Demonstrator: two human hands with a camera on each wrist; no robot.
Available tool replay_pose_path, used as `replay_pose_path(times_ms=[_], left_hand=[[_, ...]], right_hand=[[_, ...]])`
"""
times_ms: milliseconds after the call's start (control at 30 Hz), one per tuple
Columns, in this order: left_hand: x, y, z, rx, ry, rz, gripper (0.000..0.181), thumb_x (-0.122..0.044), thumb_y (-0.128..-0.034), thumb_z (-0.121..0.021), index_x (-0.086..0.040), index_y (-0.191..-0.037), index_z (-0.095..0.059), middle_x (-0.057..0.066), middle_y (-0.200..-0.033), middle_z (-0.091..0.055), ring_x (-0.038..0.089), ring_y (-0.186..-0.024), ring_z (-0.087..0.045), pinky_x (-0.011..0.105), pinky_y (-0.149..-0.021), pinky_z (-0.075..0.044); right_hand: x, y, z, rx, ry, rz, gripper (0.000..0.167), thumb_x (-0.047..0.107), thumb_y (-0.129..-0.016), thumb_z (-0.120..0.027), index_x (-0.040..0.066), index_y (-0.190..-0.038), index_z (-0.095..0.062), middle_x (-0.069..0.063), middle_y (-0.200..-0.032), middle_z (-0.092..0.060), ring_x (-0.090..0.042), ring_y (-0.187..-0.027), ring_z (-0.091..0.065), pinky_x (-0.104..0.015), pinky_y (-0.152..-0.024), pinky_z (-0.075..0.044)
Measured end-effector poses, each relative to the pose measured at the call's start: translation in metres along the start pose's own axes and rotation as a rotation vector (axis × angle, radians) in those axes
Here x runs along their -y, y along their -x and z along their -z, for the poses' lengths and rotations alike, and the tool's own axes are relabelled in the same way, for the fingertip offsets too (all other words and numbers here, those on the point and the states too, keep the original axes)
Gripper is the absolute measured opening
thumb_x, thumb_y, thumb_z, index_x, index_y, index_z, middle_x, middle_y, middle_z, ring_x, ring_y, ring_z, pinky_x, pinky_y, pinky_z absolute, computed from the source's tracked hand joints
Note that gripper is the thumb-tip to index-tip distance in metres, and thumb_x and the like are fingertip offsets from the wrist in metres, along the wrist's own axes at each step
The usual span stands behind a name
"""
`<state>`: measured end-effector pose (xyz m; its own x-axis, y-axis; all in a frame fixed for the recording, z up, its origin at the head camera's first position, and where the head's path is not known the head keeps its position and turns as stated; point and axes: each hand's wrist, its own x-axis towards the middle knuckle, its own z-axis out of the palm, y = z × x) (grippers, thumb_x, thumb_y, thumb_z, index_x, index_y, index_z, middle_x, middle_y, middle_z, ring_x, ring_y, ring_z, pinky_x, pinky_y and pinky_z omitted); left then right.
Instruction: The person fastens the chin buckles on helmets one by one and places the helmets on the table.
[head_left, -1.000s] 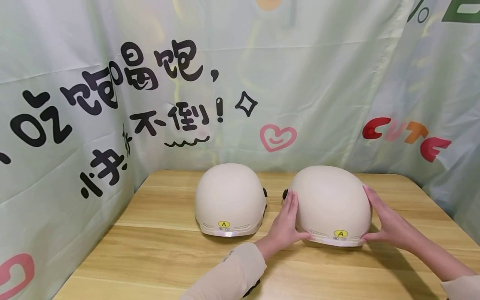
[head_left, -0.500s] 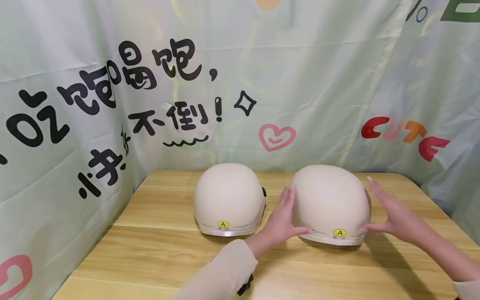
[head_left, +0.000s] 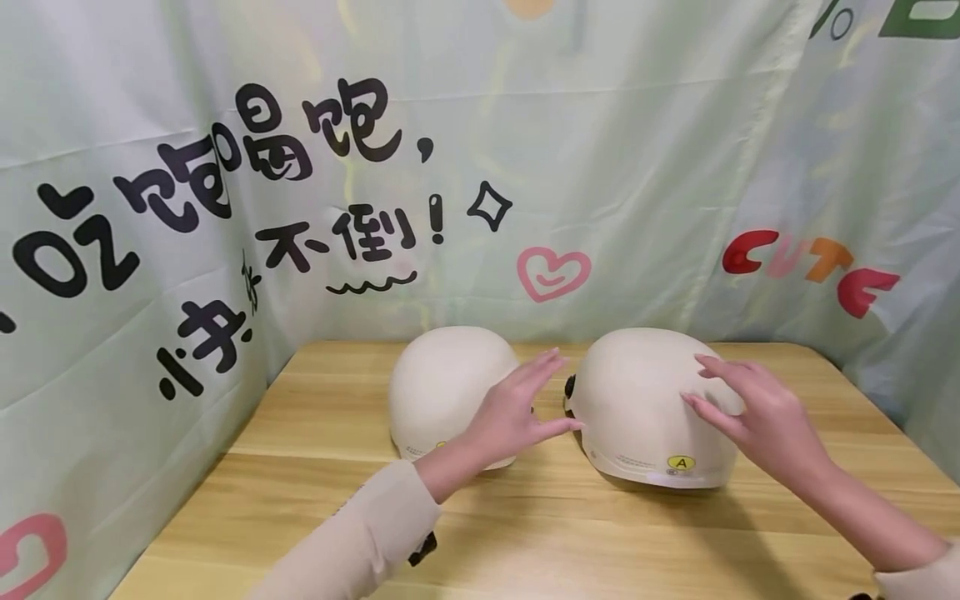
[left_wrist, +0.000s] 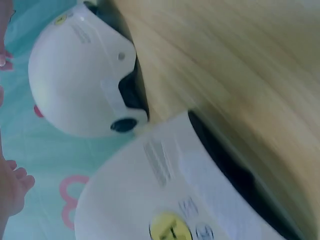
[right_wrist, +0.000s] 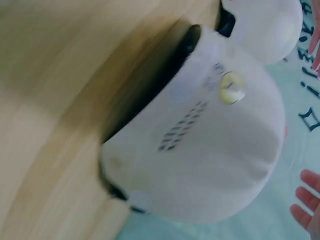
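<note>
Two cream-white half-shell helmets stand dome-up side by side on the wooden table [head_left: 525,542], each with a yellow "A" sticker near its front rim. My left hand [head_left: 504,417] hovers in front of the left helmet [head_left: 442,379], covering part of its right side. Its fingers and thumb are spread and nothing is held. In front of the right side of the right helmet [head_left: 637,400], my right hand [head_left: 765,412] is raised with loosely bent, parted fingers. It looks apart from the shell in the right wrist view, where the helmet's vent-like marks [right_wrist: 182,126] show.
A pale green printed curtain [head_left: 637,167] hangs behind the table and along both sides. Black lettering, a pink heart [head_left: 553,273] and the word CUTE [head_left: 810,265] are on it. A narrow gap separates the helmets.
Both hands have let go of the right helmet. The left hand moved left, over the other helmet; the right hand drew back from the side to in front of the shell.
</note>
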<state>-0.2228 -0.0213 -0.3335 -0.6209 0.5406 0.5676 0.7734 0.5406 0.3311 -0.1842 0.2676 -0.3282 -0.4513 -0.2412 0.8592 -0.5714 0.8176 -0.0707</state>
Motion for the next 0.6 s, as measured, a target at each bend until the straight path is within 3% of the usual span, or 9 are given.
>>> replay_pose_path(times_ms=[67,167,267,367,400,600], left_hand=[[0.004,0.003,0.008,-0.014,-0.004,-0.010,0.071,-0.035,-0.0727,-0.078,-0.005,-0.131,-0.051,0.010,-0.139,-0.049,0.022,-0.130,-0.045,0.037,-0.101,-0.043],[0.009,0.008,0.020,-0.032,-0.002,0.007,0.069,-0.035,-0.0729,-0.077,-0.005,-0.130,-0.053,0.010,-0.139,-0.048,0.024,-0.131,-0.043,0.040,-0.103,-0.041],[0.016,0.016,0.031,-0.064,-0.003,0.040,0.068,-0.036,-0.0725,-0.077,-0.006,-0.129,-0.053,0.011,-0.139,-0.048,0.027,-0.131,-0.042,0.044,-0.105,-0.039],[0.025,0.026,0.040,-0.107,-0.010,0.067,0.068,-0.034,-0.0716,-0.078,-0.006,-0.129,-0.054,0.012,-0.138,-0.049,0.029,-0.131,-0.043,0.046,-0.106,-0.037],[0.029,0.029,0.042,-0.125,-0.017,0.063,0.068,-0.033,-0.0711,-0.079,-0.005,-0.128,-0.054,0.013,-0.137,-0.050,0.030,-0.130,-0.044,0.046,-0.106,-0.037],[0.054,0.048,0.048,-0.213,-0.119,-0.004,0.065,-0.030,-0.0673,-0.081,-0.001,-0.121,-0.058,0.017,-0.129,-0.056,0.031,-0.124,-0.050,0.045,-0.103,-0.040]], right_hand=[[0.006,-0.004,-0.002,-0.005,-0.006,-0.023,0.073,0.063,-0.086,-0.041,-0.003,-0.103,-0.066,-0.011,-0.083,-0.068,-0.018,-0.077,-0.052,-0.022,-0.061,-0.041],[0.013,-0.010,-0.007,-0.006,-0.048,-0.045,0.066,0.058,-0.086,-0.048,-0.002,-0.105,-0.066,-0.011,-0.086,-0.069,-0.017,-0.082,-0.054,-0.017,-0.062,-0.041],[0.020,-0.013,-0.014,-0.006,-0.099,-0.052,0.052,0.045,-0.084,-0.064,-0.002,-0.106,-0.066,-0.014,-0.090,-0.069,-0.018,-0.086,-0.055,-0.006,-0.075,-0.040],[0.027,-0.014,-0.023,-0.008,-0.142,-0.053,0.045,0.032,-0.079,-0.073,-0.003,-0.105,-0.065,-0.016,-0.090,-0.069,-0.022,-0.087,-0.056,0.001,-0.087,-0.032],[0.029,-0.014,-0.026,-0.005,-0.160,-0.058,0.043,0.028,-0.078,-0.074,-0.004,-0.105,-0.065,-0.016,-0.091,-0.069,-0.022,-0.088,-0.057,0.002,-0.091,-0.028],[0.046,-0.012,-0.047,0.018,-0.252,-0.073,0.046,0.005,-0.065,-0.080,-0.005,-0.107,-0.064,-0.017,-0.097,-0.068,-0.023,-0.092,-0.058,0.002,-0.093,-0.030]])
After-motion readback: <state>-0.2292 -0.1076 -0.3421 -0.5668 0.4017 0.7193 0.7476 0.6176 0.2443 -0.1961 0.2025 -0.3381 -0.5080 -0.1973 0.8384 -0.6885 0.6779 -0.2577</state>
